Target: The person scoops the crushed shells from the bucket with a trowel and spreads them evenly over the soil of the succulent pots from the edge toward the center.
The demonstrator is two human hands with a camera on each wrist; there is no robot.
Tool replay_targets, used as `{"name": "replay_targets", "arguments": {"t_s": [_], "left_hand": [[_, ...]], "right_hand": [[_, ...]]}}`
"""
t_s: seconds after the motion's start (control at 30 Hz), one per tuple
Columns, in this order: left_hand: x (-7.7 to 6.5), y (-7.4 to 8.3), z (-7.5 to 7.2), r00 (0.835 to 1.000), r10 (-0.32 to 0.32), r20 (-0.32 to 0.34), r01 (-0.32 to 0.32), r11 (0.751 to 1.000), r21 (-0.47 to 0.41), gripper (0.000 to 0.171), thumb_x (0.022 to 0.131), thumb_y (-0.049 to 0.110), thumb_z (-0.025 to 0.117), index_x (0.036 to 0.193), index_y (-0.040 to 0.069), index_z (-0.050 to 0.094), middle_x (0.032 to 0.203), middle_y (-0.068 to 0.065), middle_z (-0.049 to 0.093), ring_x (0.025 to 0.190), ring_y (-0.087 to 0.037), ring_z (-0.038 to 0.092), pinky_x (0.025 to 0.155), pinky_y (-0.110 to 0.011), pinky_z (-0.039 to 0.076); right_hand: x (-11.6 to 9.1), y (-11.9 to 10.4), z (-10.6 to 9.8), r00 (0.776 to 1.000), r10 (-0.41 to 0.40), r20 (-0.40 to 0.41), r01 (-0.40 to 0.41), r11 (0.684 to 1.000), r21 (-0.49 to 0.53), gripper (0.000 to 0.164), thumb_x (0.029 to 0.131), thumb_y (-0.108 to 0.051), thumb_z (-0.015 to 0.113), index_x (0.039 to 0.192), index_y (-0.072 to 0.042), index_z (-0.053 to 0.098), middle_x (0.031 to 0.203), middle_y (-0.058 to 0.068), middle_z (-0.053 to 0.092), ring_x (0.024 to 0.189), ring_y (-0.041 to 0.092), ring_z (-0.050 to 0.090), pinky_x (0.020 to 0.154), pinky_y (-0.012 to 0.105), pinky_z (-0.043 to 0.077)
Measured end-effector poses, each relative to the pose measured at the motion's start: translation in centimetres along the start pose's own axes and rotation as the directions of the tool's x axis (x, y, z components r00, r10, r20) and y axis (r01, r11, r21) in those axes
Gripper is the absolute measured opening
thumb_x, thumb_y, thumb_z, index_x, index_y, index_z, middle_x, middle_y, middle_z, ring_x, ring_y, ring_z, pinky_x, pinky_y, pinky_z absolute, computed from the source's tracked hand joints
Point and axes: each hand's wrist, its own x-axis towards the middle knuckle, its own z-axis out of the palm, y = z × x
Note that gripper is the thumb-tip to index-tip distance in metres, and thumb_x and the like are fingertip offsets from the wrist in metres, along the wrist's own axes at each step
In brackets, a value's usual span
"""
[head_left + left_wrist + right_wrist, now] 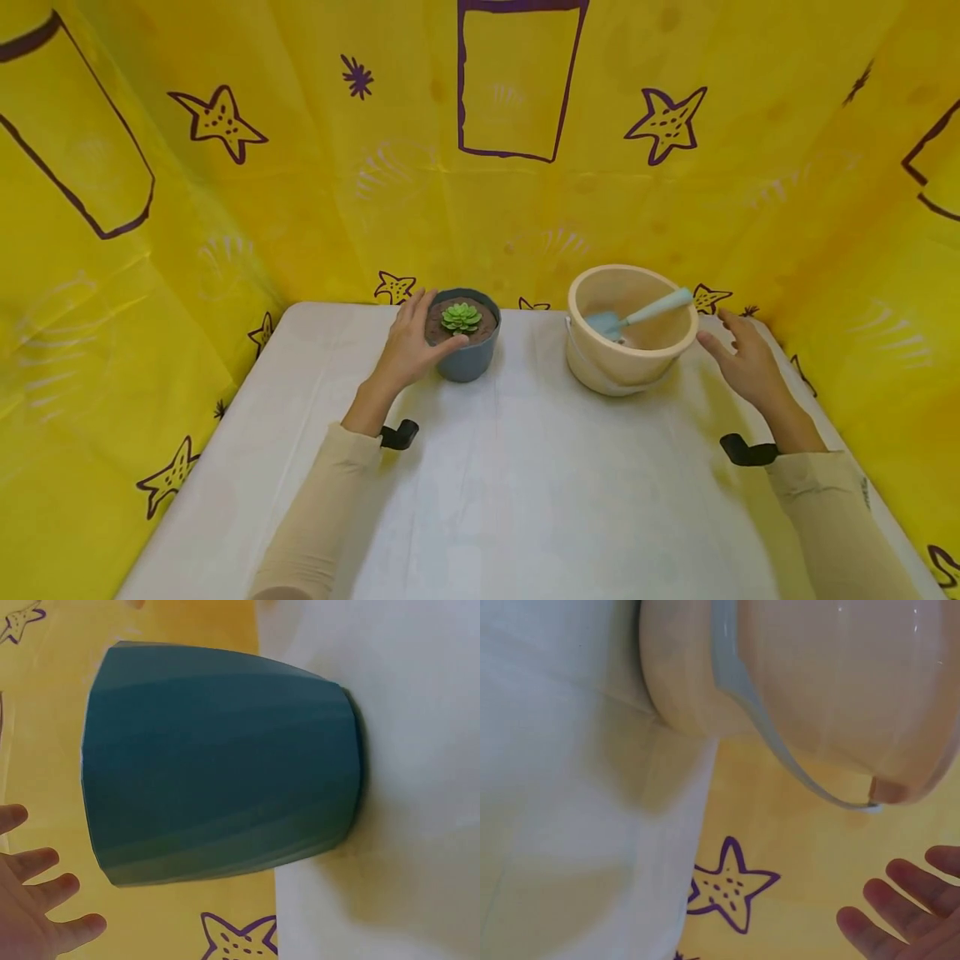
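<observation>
Potted succulent (474, 354) was set upright on tabletop (562, 483)

It was placed left of a cream bucket (622, 362), in which a blue trowel (652, 309) was propped. The left hand (408, 342) was held beside the pot, the right hand (750, 367) beside the bucket; the fingers (66, 885) of both were released.

My left forearm (318, 504) slants up toward 1 o'clock, my right forearm (828, 508) toward 11. On my left hand (411, 346), the left thumb (448, 344) stretches toward 2 o'clock, well apart from the left fingers (54, 892). My right hand (752, 369) is relaxed, its right fingers (895, 906) parted and slightly bent.
</observation>
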Motion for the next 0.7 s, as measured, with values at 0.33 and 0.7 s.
{"name": "replay_targets", "arguments": {"t_s": [0.33,0.7], "left_hand": [[1.4,2.1,1.1,0.999,0.039,0.000,-0.039,0.999,-0.026,0.125,0.062,0.098,0.037,0.155,0.016,0.025,0.161,-0.016,0.021,0.148,-0.038,0.022,0.114,-0.066,0.023],[2.4,4.8,3.3,0.996,0.045,0.081,-0.041,0.998,-0.051,0.126,0.058,0.099,0.036,0.156,0.021,0.023,0.163,-0.012,0.017,0.149,-0.036,0.019,0.113,-0.069,0.021]], "right_hand": [[1.0,-0.6,-0.6,1.000,-0.013,-0.009,0.013,1.000,0.025,0.069,0.104,-0.034,0.045,0.149,0.011,0.021,0.147,0.040,0.030,0.130,0.059,0.033,0.098,0.073,0.033],[1.9,-1.3,-0.7,0.999,0.048,0.022,-0.049,0.997,0.054,0.072,0.103,-0.041,0.045,0.152,0.007,0.022,0.148,0.038,0.031,0.134,0.055,0.031,0.104,0.069,0.032]]}}
